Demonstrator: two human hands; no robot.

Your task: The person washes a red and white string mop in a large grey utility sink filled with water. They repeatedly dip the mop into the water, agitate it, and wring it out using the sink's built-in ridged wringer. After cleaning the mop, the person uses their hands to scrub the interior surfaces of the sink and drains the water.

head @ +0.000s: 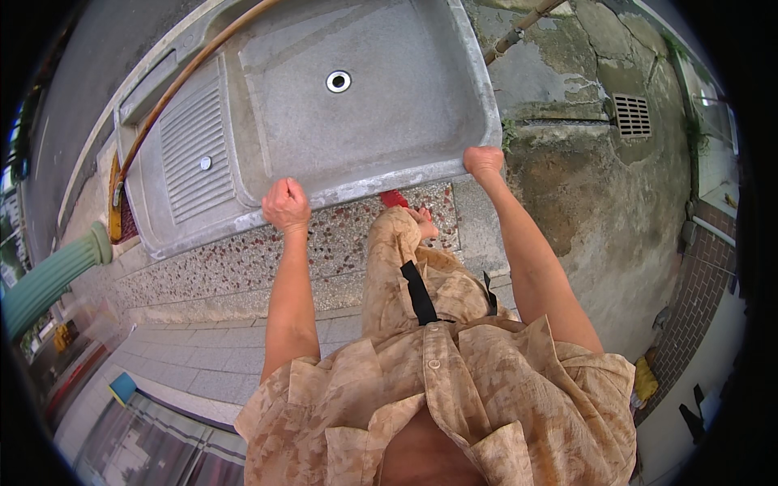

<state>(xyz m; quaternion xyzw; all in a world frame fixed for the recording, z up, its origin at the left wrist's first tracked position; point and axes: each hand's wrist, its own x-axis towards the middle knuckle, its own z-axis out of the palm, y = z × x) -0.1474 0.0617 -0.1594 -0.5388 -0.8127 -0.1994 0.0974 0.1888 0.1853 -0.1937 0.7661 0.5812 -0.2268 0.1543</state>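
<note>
A grey stone laundry sink [377, 130] spans the upper part of the view, with a ribbed washboard [197, 130] built into its left side. The rim nearest me is held at two places. My left hand [287, 205] is closed on it near the washboard's right side, and my right hand [484, 161] grips the near right corner; the fingertips of both are partly hidden. A round metal drain [328, 81] with a dark hole sits in the basin floor. On the ribs lies a small round shiny piece [206, 163].
A long curved wooden stick [167, 85] crosses the sink's left part. Behind the right side are a bamboo pole [506, 42] and a floor grate [632, 115]. A green fluted column [58, 282] stands left. Under the near rim is pebbled paving [243, 261], with something red [394, 198] by my foot.
</note>
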